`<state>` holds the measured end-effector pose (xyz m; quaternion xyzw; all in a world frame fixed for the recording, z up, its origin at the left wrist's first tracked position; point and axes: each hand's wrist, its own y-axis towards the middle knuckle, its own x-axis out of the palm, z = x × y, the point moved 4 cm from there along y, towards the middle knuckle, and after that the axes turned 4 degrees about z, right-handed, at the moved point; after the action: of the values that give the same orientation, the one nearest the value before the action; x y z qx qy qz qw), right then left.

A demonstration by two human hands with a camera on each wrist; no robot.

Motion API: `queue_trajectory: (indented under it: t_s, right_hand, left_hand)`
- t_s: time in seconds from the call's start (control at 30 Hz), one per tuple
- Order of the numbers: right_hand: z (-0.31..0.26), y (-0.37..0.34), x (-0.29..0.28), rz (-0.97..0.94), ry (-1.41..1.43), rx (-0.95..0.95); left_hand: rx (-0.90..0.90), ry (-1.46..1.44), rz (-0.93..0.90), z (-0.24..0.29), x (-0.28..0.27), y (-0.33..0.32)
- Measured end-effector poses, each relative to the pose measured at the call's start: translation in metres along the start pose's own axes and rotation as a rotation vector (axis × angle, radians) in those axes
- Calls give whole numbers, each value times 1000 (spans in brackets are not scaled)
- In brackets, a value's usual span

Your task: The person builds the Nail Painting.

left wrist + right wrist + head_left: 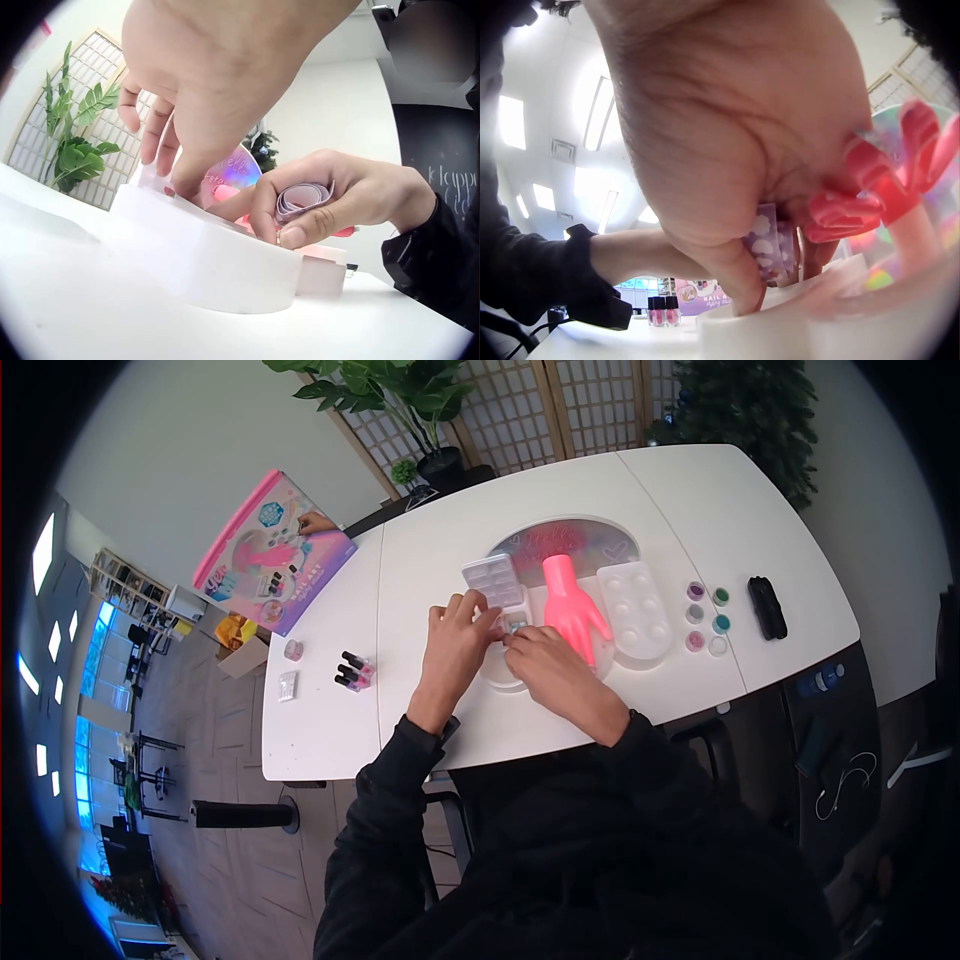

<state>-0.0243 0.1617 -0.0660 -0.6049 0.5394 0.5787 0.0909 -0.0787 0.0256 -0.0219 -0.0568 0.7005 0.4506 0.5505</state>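
Over the left part of the white base (505, 685), both hands are close together. My left hand (455, 650) points its fingers down past the rim of the white tray (202, 259); its fingertips are partly hidden, and whether they pinch something cannot be told. My right hand (560, 675) has its fingers curled round a rolled sheet (304, 199), which shows a purple, cloud-like pattern (765, 244) in the right wrist view. Its thumb and index fingertip meet at the tray's rim. Beside the right hand stands a pink model hand (570, 605), fingers toward me.
A lidded compartment box (492, 578) and a white tray with round wells (637, 615) flank the model hand. Small pots (695, 613) and a black case (767, 608) lie right. Polish bottles (353, 672), a small tube (288, 686) and a colourful box (270, 555) are left.
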Motion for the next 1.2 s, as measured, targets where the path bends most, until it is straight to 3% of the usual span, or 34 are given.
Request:
queue_trajectory:
  t_s: [0.13,0.23,0.33,0.5,0.6,0.8,1.0,1.07,1.2]
  right_hand:
    - [-2,-6,4,80,-19,-32]
    - [-1,0,4,83,-13,-29]
    - [-2,0,4,54,-18,-28]
    - [-3,-2,6,34,-3,-30]
    - [3,-3,5,33,8,-6]
    - [0,-4,7,0,-52,-17]
    - [0,-4,3,-8,-90,-39]
    - [-1,-3,4,-89,-65,-23]
    - [-1,-5,4,-46,-38,-34]
  left_hand:
    - [97,-90,-98,7,6,-1]
    - [17,-170,-148,1,11,-5]
    - [200,20,-130,14,2,-4]
    - [240,139,-323,13,2,2]
    - [223,0,-299,-1,3,6]
    - [163,102,-155,13,15,2]
    - [147,95,-260,13,7,4]
    - [125,84,-279,10,6,3]
    - [163,43,-333,4,3,7]
